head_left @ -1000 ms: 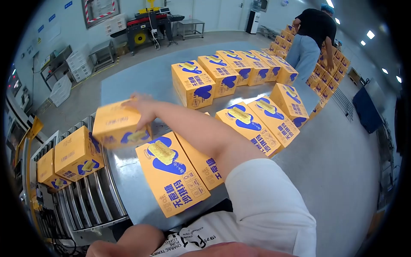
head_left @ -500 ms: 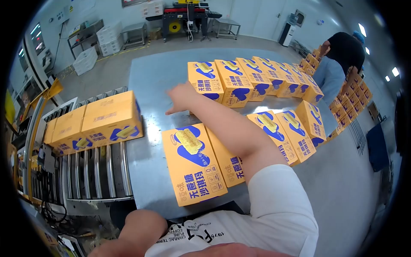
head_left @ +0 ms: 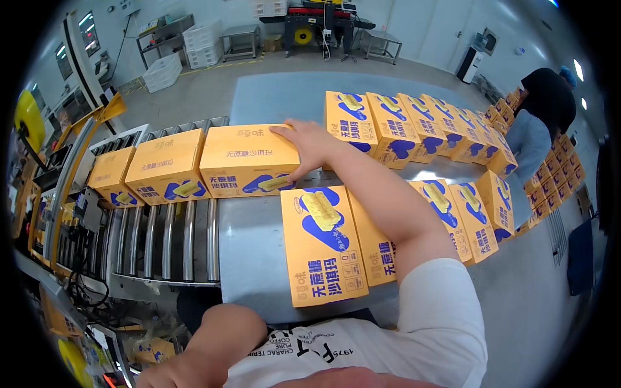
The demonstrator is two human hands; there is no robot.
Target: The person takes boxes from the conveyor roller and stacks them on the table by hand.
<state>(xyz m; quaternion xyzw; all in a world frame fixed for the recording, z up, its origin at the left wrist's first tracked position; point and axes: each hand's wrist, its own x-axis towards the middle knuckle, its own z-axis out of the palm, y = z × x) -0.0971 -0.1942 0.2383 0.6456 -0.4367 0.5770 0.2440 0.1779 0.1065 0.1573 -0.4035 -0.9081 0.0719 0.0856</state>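
A yellow carton with blue print lies on its side, its left end at the rollers and most of it on the metal table. My right hand grips its right end, fingers over the top edge and thumb low on the front. Behind it in line on the roller conveyor lie two more such cartons. Just in front of my right forearm a carton stands upright. My left hand is low at the bottom left edge, mostly cut off, its fingers not distinguishable.
A row of upright cartons runs along the table's far side, and several more stand at the near right. On the right a person in a dark top bends beside stacked cartons. White crates stand at the back.
My right hand has gone from reaching over the table to gripping the lead carton's end. The carton line has slid right, further onto the table. The view has turned left.
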